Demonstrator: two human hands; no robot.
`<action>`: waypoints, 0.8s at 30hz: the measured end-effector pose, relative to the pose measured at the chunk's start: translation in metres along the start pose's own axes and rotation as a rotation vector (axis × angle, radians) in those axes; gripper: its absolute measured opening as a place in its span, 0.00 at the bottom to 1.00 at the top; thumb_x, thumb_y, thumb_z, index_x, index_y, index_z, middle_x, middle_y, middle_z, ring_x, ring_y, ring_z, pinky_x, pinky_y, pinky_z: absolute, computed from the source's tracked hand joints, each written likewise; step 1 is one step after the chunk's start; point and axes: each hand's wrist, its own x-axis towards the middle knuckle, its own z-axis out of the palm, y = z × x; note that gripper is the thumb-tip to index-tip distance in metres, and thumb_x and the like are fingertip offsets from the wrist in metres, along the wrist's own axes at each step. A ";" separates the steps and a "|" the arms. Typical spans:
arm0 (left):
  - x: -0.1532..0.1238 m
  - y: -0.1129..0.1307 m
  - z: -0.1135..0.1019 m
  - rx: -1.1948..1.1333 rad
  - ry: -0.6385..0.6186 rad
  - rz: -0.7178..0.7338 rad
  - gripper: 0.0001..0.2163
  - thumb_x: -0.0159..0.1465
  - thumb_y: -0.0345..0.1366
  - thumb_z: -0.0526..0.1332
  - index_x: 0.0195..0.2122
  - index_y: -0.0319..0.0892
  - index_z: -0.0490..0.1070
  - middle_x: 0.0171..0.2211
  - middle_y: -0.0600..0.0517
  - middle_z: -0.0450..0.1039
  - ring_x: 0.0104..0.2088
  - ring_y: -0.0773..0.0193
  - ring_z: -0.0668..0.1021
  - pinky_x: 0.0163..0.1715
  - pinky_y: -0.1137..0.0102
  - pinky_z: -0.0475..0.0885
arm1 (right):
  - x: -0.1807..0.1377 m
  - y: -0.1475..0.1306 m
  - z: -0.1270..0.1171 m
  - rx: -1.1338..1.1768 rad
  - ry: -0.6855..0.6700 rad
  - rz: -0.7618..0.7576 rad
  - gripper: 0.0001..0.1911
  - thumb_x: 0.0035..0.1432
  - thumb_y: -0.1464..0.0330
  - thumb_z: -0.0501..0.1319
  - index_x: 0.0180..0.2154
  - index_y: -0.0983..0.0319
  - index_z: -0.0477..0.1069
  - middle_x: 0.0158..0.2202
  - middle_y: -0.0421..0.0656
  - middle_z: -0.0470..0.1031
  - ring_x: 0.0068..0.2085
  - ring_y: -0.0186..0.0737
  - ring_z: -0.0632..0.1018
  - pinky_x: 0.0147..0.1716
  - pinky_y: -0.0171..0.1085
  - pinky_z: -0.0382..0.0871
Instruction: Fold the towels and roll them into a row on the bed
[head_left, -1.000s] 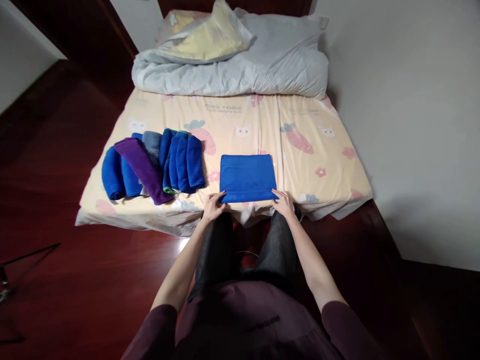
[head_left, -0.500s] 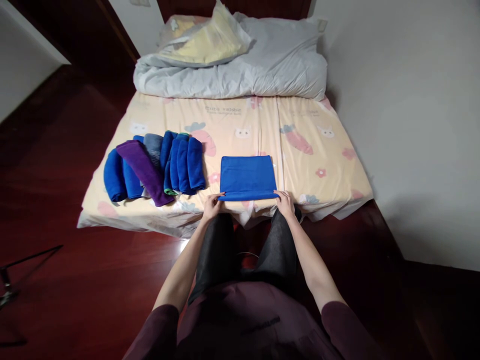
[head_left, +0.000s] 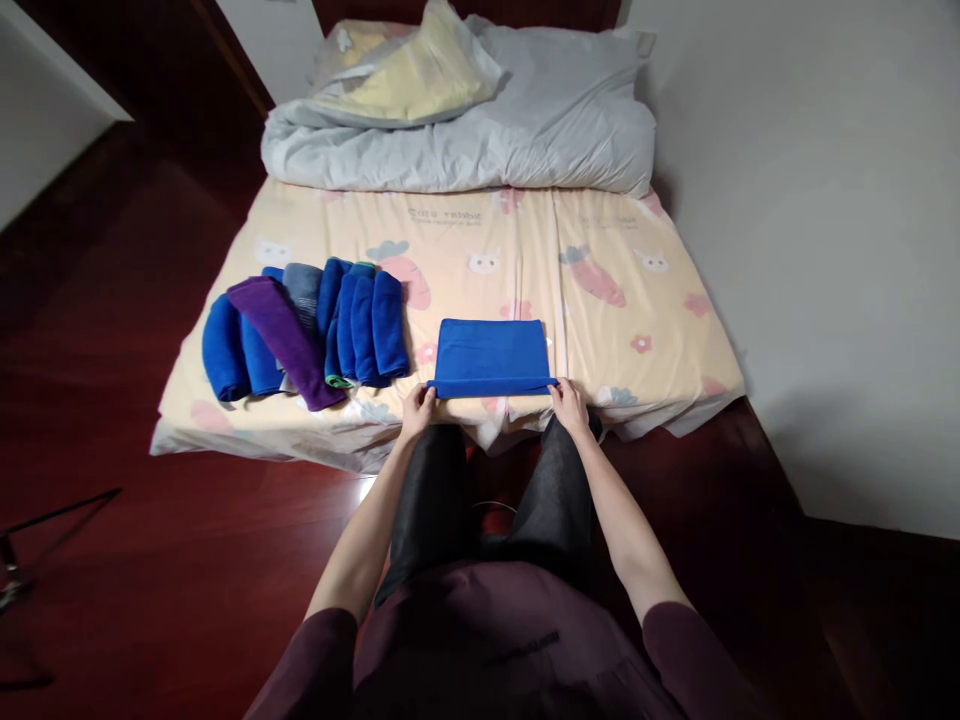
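A blue towel lies flat near the front edge of the bed, with its near edge rolled into a narrow strip. My left hand pinches the left end of that strip. At the opposite end, my right hand grips the strip between thumb and fingers. To the left, several rolled blue towels lie side by side, with a grey rolled towel among them. A purple rolled towel rests slantwise on top of the group.
The bed has a pale sheet printed with carrots and cat faces. A grey-white quilt is bunched at the head, with a yellow item in clear plastic on it. A wall stands on the right; dark red floor surrounds the bed.
The flat part of the blue towel has become shorter, its far edge now nearer to me. My left hand has shifted slightly left along the rolled strip; my right hand has barely moved.
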 end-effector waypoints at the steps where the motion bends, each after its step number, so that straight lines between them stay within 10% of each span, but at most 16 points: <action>1: 0.000 0.001 0.000 0.000 0.010 -0.010 0.19 0.67 0.55 0.57 0.35 0.42 0.69 0.26 0.53 0.69 0.29 0.63 0.71 0.33 0.68 0.68 | 0.000 -0.001 0.000 -0.006 -0.018 0.015 0.14 0.72 0.62 0.54 0.51 0.58 0.74 0.45 0.48 0.81 0.46 0.48 0.81 0.48 0.42 0.74; 24: 0.001 0.009 -0.007 0.197 -0.055 -0.079 0.21 0.64 0.57 0.57 0.34 0.42 0.72 0.28 0.50 0.74 0.31 0.59 0.74 0.35 0.65 0.69 | 0.001 -0.002 -0.001 -0.014 -0.062 0.103 0.12 0.71 0.60 0.58 0.49 0.55 0.76 0.43 0.44 0.83 0.42 0.45 0.82 0.44 0.38 0.73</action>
